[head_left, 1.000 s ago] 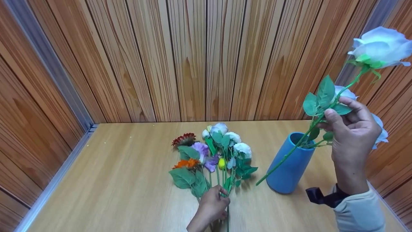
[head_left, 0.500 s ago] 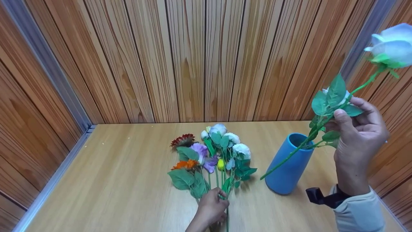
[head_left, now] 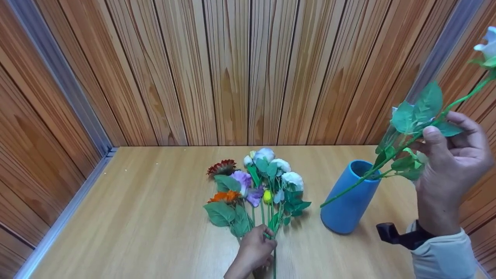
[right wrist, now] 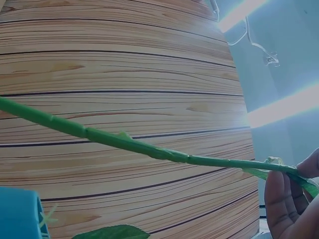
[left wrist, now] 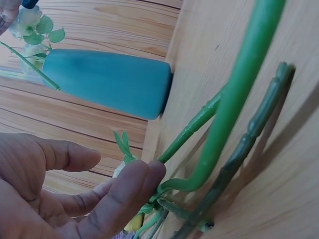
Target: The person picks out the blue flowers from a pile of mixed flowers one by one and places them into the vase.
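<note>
Potentially, the slanted green plastic stem (head_left: 350, 186) pinched in the right hand (head_left: 451, 161) snags, tipping the tapered blue vase (head_left: 348, 211). Left hand (head_left: 255, 246): seemingly relaxed.

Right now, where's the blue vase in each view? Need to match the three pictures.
Head: blue vase right of centre, to the right of the loose flowers.
Left wrist: blue vase upper left, sideways in the picture, mouth toward the left edge.
Right wrist: blue vase lower-left corner, only partly in frame.
Shared landmark: wood-plank wall, behind the vase in all three.
</note>
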`<state>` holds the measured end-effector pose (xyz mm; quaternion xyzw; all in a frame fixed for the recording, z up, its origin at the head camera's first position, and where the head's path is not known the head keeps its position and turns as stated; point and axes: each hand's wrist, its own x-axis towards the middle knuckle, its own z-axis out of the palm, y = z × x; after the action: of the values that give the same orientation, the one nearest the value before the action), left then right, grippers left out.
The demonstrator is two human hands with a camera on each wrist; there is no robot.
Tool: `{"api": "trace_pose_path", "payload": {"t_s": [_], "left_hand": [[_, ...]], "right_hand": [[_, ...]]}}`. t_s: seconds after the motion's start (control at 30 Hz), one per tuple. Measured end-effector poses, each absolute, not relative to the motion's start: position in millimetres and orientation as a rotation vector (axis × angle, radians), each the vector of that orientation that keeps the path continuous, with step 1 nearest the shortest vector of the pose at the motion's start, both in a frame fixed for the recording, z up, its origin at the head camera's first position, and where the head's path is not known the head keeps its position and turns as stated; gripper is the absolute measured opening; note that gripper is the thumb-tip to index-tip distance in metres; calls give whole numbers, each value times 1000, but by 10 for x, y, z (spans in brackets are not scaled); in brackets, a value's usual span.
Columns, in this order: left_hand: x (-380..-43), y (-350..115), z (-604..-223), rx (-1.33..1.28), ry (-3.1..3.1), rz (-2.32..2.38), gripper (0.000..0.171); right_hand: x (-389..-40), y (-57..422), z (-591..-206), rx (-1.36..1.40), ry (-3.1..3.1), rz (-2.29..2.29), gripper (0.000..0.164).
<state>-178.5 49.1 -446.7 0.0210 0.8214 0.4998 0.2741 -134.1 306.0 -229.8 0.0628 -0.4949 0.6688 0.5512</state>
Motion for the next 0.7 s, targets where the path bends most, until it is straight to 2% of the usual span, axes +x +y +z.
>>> {"api": "trace_pose_path", "payload": {"t_s": [0.7], "left_hand": [[-1771,497,-4453,82,2234,1329,7]], "right_hand": [[-1225,3232,-2130,162,-1096,1409,36]]}}
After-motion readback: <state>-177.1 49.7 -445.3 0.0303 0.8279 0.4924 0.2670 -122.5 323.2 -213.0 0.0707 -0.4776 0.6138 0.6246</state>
